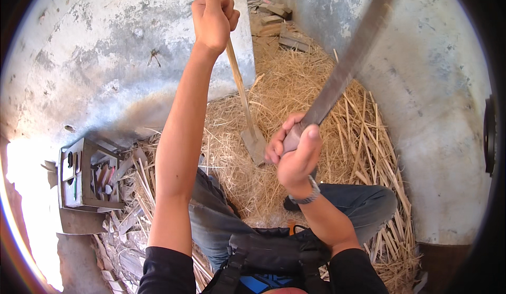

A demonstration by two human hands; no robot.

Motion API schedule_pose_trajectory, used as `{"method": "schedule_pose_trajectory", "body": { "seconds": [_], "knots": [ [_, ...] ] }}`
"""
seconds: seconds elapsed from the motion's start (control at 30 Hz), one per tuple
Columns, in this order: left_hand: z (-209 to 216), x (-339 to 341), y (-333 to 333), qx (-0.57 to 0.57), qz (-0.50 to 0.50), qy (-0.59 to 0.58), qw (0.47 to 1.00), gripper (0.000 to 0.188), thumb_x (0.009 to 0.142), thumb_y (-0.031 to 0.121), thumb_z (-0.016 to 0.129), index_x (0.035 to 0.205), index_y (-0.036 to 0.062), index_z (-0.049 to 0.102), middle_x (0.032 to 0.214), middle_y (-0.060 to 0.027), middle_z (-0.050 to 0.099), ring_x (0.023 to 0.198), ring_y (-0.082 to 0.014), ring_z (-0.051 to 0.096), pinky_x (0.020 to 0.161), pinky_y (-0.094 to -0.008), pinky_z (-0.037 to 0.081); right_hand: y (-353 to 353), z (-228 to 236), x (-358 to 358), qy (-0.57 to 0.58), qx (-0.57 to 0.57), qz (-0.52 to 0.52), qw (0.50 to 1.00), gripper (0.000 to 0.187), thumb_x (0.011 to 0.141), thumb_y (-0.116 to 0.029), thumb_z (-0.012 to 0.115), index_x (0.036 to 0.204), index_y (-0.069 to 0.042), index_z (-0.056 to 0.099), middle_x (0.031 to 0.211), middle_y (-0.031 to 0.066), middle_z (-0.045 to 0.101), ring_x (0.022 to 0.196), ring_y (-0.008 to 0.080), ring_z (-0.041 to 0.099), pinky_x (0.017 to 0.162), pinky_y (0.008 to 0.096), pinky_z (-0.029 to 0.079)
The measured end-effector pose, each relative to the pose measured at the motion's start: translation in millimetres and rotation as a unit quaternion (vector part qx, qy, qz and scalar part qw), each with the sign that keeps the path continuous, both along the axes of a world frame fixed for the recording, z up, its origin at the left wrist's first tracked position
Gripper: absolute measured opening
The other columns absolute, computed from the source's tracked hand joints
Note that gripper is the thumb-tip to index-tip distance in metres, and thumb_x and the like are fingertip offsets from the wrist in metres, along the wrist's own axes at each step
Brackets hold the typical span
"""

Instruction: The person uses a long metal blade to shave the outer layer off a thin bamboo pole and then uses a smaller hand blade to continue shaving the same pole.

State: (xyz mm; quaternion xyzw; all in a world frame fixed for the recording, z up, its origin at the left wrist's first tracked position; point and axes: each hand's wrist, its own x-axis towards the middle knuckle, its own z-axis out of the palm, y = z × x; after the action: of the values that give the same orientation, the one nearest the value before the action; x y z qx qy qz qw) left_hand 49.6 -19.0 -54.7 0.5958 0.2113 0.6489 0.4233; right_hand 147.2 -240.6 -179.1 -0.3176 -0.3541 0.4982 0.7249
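Observation:
My left hand point(213, 17) is raised at the upper middle, its fingers closed round the top of a pale split bamboo stick point(238, 75). The stick slants down, and its lower end meets a flat, greyish wooden block point(255, 146) between my legs. To the right, my right hand point(296, 149) is wrapped round the handle end of a machete point(345, 65). Its long dark blade points up and away, slightly blurred, and its tip runs out at the top edge. The blade is apart from the stick.
Shavings point(284, 94) and loose bamboo strips point(377, 136) cover the floor round my legs. A small wooden cabinet point(87, 175) with tools inside stands at left. Wood pieces and bricks point(274, 20) lie in the far corner. Stained walls point(121, 57) close in on both sides.

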Motion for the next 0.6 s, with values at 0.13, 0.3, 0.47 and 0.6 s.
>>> {"method": "schedule_pose_trajectory", "body": {
  "seconds": [0.13, 0.3, 0.47, 0.6],
  "knots": [
    [2, 4, -1, -0.008, -0.004, 0.0, 1.0, 0.061, 0.104, 0.064, 0.035, 0.066, 0.0178, 0.021, 0.057, 0.0057, 0.018, 0.049, -0.0076, 0.013, 0.044, -0.0277, 0.013, 3, -168, -7, -0.363, -0.047, -0.028, 0.93, 0.049, 0.108, -0.049, 0.035, 0.086, -0.007, 0.052, 0.055, 0.0002, 0.047, 0.041, 0.0095, 0.045, 0.038, 0.0285, 0.036],
    [1, -15, 3, -0.006, -0.035, -0.023, 0.999, 0.061, 0.105, 0.061, 0.034, 0.064, 0.0172, 0.022, 0.056, 0.0052, 0.018, 0.049, -0.0086, 0.012, 0.045, -0.0292, 0.013, -19, -230, 8, -0.067, -0.394, 0.211, 0.892, 0.049, 0.102, -0.055, 0.048, 0.086, -0.009, 0.055, 0.054, -0.0034, 0.043, 0.037, 0.0107, 0.037, 0.039, 0.0328, 0.036],
    [-1, -26, 8, -0.015, -0.008, -0.031, 0.999, 0.062, 0.105, 0.062, 0.034, 0.065, 0.0169, 0.02, 0.057, 0.0052, 0.017, 0.05, -0.0091, 0.012, 0.046, -0.0299, 0.013, -2, -138, 36, 0.172, -0.397, 0.366, 0.824, 0.057, 0.099, -0.067, 0.043, 0.087, -0.012, 0.054, 0.053, -0.0051, 0.036, 0.037, 0.0089, 0.036, 0.039, 0.0316, 0.039],
    [-3, -28, 8, -0.01, 0.036, -0.036, 0.999, 0.061, 0.105, 0.061, 0.036, 0.067, 0.0165, 0.02, 0.058, 0.005, 0.017, 0.05, -0.0092, 0.011, 0.047, -0.0293, 0.012, 13, -30, 26, 0.01, -0.225, 0.159, 0.961, 0.061, 0.1, -0.067, 0.039, 0.09, -0.008, 0.052, 0.054, -0.0016, 0.041, 0.038, 0.0086, 0.038, 0.04, 0.0304, 0.04]
  ]
}}
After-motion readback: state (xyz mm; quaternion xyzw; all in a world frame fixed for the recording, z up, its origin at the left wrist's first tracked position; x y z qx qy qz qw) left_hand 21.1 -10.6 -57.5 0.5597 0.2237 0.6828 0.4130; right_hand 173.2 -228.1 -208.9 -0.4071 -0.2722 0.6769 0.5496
